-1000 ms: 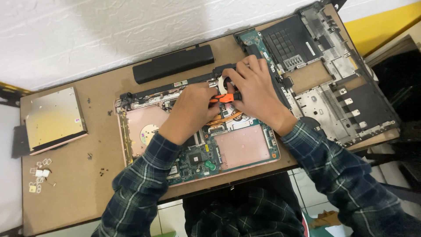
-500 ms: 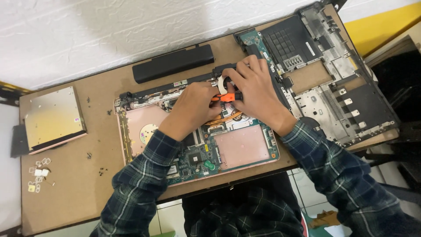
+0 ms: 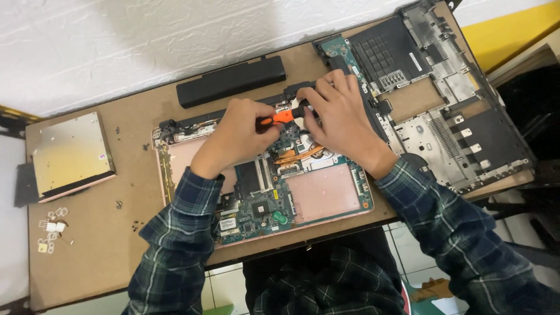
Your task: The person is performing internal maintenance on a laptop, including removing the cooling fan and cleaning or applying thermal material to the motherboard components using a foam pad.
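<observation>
Nothing has shifted since earlier — both hands remain over the opened laptop [image 3: 262, 186]. Left hand [image 3: 236, 137] grips the orange screwdriver [image 3: 280, 118]; right hand [image 3: 338, 111] pinches its black end — fingers curled.

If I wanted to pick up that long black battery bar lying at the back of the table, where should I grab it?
Probably around the middle of the black battery, from above, fingers on its two long sides. It lies flat on the brown table, a long narrow bar slightly tilted, with bare table along both long edges. Gripped mid-length, it should stay level. The hands are busy nearer, on the open laptop, so come from the wall side.
</observation>
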